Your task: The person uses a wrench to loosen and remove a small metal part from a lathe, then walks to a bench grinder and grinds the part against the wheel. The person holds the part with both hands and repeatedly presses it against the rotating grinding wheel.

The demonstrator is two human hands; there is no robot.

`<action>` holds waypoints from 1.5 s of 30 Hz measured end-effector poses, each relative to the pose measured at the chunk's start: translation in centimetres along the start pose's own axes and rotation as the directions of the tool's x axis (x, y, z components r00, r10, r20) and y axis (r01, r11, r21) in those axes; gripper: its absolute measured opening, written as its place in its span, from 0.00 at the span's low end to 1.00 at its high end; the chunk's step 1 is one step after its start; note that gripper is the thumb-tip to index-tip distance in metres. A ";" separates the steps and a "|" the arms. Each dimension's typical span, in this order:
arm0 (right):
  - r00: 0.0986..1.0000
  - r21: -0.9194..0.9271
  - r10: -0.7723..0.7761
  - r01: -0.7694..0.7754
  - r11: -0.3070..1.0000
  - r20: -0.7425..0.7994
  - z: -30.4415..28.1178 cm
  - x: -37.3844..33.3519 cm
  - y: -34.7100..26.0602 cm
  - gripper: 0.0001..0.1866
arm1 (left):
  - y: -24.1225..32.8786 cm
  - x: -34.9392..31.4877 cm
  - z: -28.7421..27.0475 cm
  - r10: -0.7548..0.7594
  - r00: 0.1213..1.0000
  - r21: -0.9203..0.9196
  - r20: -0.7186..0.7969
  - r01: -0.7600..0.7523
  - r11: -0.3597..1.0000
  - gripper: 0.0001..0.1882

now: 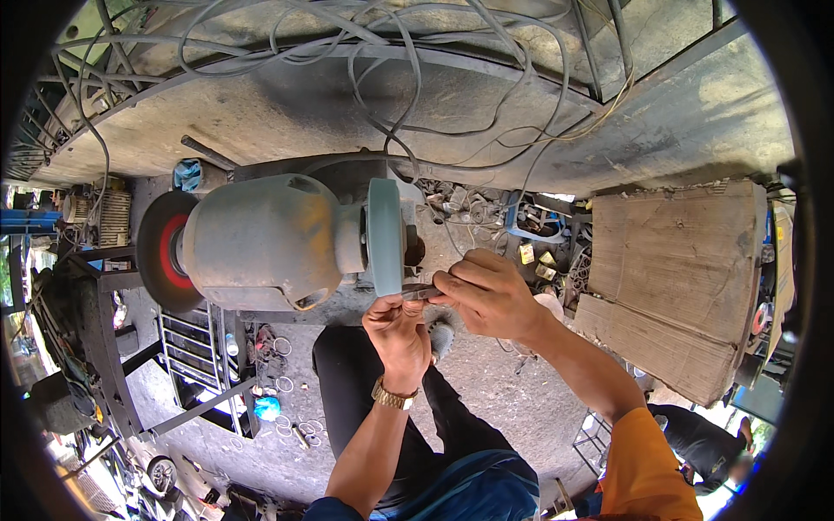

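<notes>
A bench grinder [261,239] with a grey, rust-stained body stands in front of me. Its right end carries a pale green grinding wheel [385,239], and its left end a dark wheel [161,252] with a red centre. My left hand [398,339] pinches one end of a small dark metal piece [420,293] just at the lower edge of the green wheel. The other end sits between the fingers of my right hand [486,291]. Fingers hide much of the piece, and I cannot tell whether it touches the wheel.
Loose cables [408,78] hang over the wall behind the grinder. Scrap and a blue container [534,221] lie on the floor beyond. Large cardboard [678,278] stands at the right, a metal frame [191,347] at the left. Another person [699,443] is at the lower right.
</notes>
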State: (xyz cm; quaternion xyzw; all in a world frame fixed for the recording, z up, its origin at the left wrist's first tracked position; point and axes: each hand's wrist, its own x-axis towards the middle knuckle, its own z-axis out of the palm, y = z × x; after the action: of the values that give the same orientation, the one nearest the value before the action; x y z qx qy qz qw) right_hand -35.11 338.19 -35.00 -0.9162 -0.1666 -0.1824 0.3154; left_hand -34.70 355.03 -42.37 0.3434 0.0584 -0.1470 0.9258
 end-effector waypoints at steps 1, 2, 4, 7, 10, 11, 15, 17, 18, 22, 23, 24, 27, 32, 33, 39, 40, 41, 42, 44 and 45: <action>1.000 -0.012 -0.006 0.007 1.000 0.013 0.0 0.0 0.0 0.16 | 0.1 0.1 0.0 0.004 1.000 0.000 0.007 -0.004 1.000 0.04; 1.000 -0.010 -0.006 0.007 1.000 0.007 0.0 0.0 -0.1 0.16 | 0.1 0.1 0.1 0.005 1.000 -0.003 0.007 -0.005 1.000 0.04; 1.000 -0.008 -0.007 0.007 1.000 -0.005 0.0 0.1 -0.1 0.16 | 0.2 0.2 0.3 0.017 1.000 -0.014 0.022 -0.016 1.000 0.04; 1.000 -0.015 -0.012 0.011 1.000 -0.018 0.1 0.2 0.0 0.16 | 0.1 0.3 0.9 0.011 0.996 0.000 -0.092 -0.011 1.000 0.05; 1.000 -0.008 -0.010 0.010 1.000 -0.007 0.2 0.2 0.0 0.16 | 0.3 0.5 1.1 0.023 0.997 -0.022 -0.074 -0.024 0.999 0.05; 1.000 -0.003 -0.007 0.007 1.000 -0.006 0.2 0.2 0.0 0.16 | 0.3 0.5 1.2 0.019 0.997 -0.013 -0.077 -0.020 1.000 0.05; 1.000 0.018 0.004 -0.004 1.000 -0.018 0.5 0.1 0.0 0.17 | 0.2 0.4 0.8 0.005 0.997 -0.020 -0.076 -0.007 1.000 0.06; 1.000 0.025 0.009 -0.008 1.000 -0.025 0.6 0.1 0.0 0.16 | 0.3 0.5 0.4 0.002 0.999 -0.023 -0.048 -0.003 1.000 0.05; 1.000 0.026 0.011 -0.010 1.000 -0.026 0.6 0.1 0.0 0.16 | 0.3 0.6 0.2 0.005 1.000 -0.023 -0.025 -0.005 1.000 0.04; 1.000 0.040 0.026 -0.026 0.999 -0.017 0.7 0.2 -0.1 0.15 | 0.6 0.5 -0.1 -0.005 1.000 -0.017 0.018 0.005 1.000 0.04; 1.000 0.038 0.023 -0.022 0.999 -0.020 0.8 0.2 -0.1 0.14 | 0.6 0.5 -0.1 0.001 1.000 -0.017 0.018 0.000 1.000 0.04; 1.000 0.043 0.020 -0.019 0.999 -0.023 0.9 0.2 -0.1 0.14 | 0.7 0.6 0.0 0.006 1.000 -0.017 0.018 -0.006 1.000 0.04; 0.999 0.062 0.010 -0.007 0.998 -0.045 1.1 0.3 -0.1 0.13 | 0.9 0.6 0.0 0.012 1.000 -0.028 0.021 -0.011 1.000 0.04; 0.999 0.053 0.003 -0.001 0.999 -0.035 1.2 0.4 -0.1 0.13 | 0.9 0.6 -0.1 0.022 0.999 -0.032 0.040 -0.021 0.999 0.04; 1.000 0.055 0.003 -0.002 0.999 -0.028 1.2 0.3 -0.1 0.13 | 0.9 0.6 -0.1 0.023 0.999 -0.029 0.038 -0.022 0.999 0.04; 1.000 0.057 -0.016 0.018 0.998 -0.025 1.1 0.5 -0.3 0.14 | 1.1 0.4 -0.2 0.033 0.998 -0.040 0.061 -0.030 0.999 0.04; 1.000 0.064 -0.012 0.014 0.998 -0.021 1.1 0.5 -0.3 0.14 | 1.1 0.4 -0.2 0.033 0.997 -0.046 0.063 -0.030 0.999 0.04; 1.000 0.063 -0.012 0.013 0.998 -0.023 1.1 0.5 -0.4 0.14 | 1.1 0.4 -0.2 0.032 0.998 -0.043 0.056 -0.029 0.999 0.05; 1.000 0.065 -0.008 0.009 0.998 -0.019 1.1 0.6 -0.4 0.13 | 1.1 0.4 -0.2 0.030 0.998 -0.041 0.050 -0.028 0.999 0.05; 1.000 0.066 -0.003 0.003 0.998 -0.012 1.1 0.7 -0.4 0.13 | 1.0 0.5 -0.2 0.028 0.999 -0.038 0.036 -0.026 0.999 0.05; 1.000 0.064 -0.001 0.001 0.998 -0.010 1.0 0.7 -0.4 0.13 | 1.0 0.5 -0.1 0.026 0.999 -0.037 0.029 -0.025 0.999 0.05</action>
State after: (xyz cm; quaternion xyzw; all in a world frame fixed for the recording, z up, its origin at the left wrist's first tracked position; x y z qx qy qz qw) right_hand -34.43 339.27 -35.27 -0.9047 -0.1713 -0.1814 0.3454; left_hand -33.93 355.72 -41.98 0.3248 0.0429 -0.1390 0.9345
